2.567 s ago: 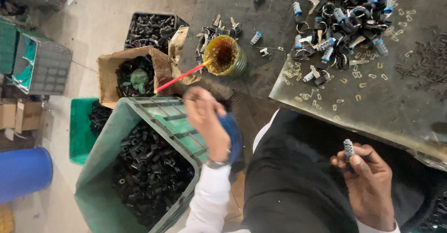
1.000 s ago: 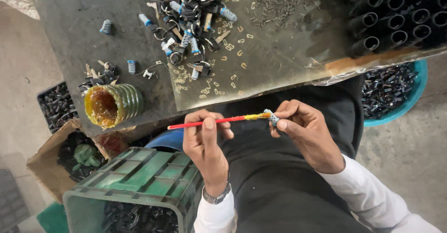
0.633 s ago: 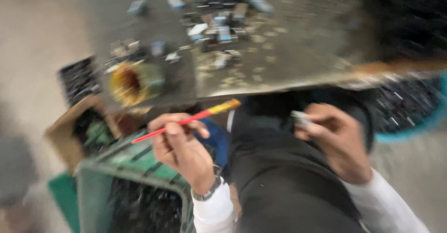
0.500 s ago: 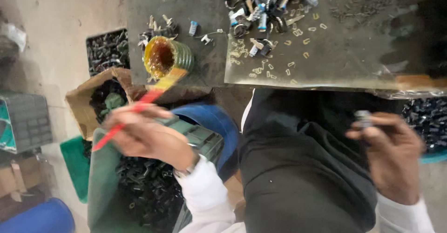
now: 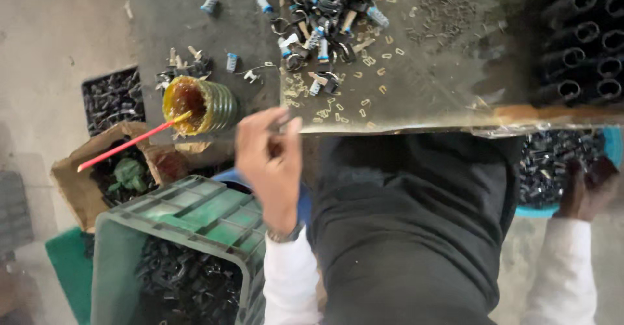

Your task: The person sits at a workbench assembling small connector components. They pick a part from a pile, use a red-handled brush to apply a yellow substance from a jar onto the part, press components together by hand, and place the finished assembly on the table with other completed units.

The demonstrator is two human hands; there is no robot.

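Red-handled brush (image 5: 127,144) propped in amber-filled ribbed jar (image 5: 198,106) at surface (image 5: 455,84) edge, upper left; left hand (image 5: 268,162) pinching a small part beside it, right hand (image 5: 585,185) blurred over blue tub (image 5: 608,144), grip indeterminate; risk: an elbow nudge likely tips the jar.

White long sleeves (image 5: 289,279), black garment (image 5: 409,234) over torso, wristwatch (image 5: 286,235) on left wrist.
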